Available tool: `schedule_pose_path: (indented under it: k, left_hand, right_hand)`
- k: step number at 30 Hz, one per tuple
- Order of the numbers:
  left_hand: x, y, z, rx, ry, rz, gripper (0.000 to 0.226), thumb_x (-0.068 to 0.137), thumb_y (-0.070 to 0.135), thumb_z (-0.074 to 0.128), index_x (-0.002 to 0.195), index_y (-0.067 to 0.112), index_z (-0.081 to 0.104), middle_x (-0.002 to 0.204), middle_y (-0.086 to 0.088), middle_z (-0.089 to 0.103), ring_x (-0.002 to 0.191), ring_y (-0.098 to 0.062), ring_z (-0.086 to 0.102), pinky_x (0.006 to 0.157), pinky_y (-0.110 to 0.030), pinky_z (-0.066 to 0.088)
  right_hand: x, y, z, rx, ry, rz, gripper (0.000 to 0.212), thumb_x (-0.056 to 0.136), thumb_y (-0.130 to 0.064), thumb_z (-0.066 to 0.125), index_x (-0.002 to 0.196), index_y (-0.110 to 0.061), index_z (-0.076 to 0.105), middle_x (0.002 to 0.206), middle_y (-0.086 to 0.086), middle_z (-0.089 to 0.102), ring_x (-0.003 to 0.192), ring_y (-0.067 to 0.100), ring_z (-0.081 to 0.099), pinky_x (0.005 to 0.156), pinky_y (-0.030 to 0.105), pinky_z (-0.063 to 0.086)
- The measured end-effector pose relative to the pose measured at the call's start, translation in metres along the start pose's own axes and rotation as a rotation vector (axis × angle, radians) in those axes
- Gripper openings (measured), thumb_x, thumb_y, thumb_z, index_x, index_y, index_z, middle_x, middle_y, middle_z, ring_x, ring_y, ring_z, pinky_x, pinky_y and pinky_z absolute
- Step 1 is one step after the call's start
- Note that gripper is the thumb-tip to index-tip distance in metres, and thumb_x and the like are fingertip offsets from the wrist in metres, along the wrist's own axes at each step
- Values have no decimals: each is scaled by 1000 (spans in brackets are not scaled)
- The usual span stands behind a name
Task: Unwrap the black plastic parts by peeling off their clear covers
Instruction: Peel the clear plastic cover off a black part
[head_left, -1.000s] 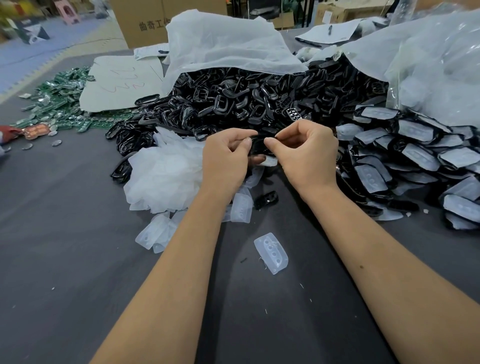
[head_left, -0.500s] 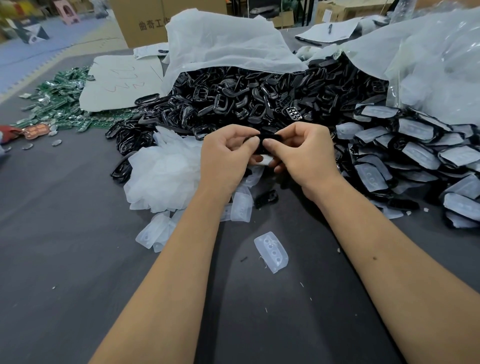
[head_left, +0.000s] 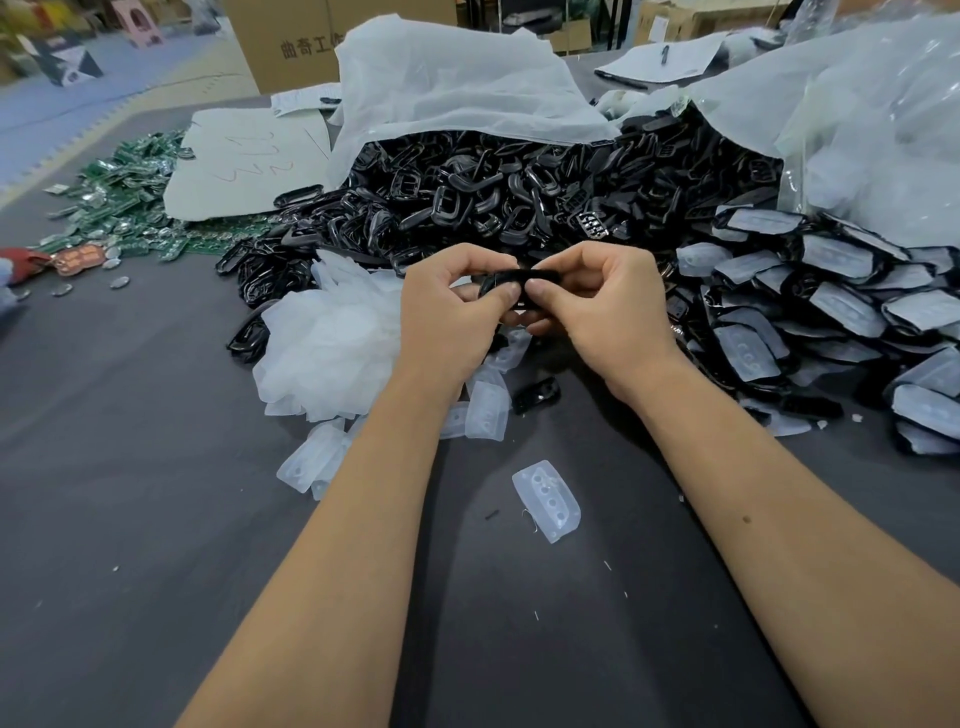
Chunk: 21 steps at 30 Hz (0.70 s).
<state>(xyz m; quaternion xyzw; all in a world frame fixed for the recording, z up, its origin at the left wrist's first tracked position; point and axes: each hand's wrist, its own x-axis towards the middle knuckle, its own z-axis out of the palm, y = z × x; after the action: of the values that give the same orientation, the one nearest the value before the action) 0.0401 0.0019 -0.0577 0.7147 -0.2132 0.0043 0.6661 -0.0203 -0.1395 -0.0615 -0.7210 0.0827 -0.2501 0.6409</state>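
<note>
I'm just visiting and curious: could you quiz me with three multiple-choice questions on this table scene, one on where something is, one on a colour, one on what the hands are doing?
1. Where do the still-covered parts lie?
A. right of the hands
B. left of the hands
C. on the floor

2. What colour are the circuit boards at far left?
A. red
B. green
C. yellow

3. What are the hands doing?
A. resting flat on the table
B. both pinching one black part
C. holding a pen

Answers:
1 A, the pile with clear covers sits at right.
2 B, they are green.
3 B, the left hand and right hand meet on a black part above the table.
</note>
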Motion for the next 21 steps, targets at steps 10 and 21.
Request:
schedule_pose_path:
  k: [10,21]
  left_hand:
    - [9,1,-6,16,181,39,17,87,-5,70,95,9,70,82,0,74,63,-17,74,64,-34,61]
    - [6,2,-4,-3,207,-20,17,88,-6,71,93,10,69,83,4,70,59,-13,73,60,-26,58]
  right_hand:
    - [-14,-27,3,-503,-547,-125,34,69,-43,95,70,-17,73,63,-1,68,56,9,59,57,33,49]
    - [-8,-24,-12,-200,-670,21,26,81,-18,89,73,-15,64,72,0,64,67,9,55,67,24,46]
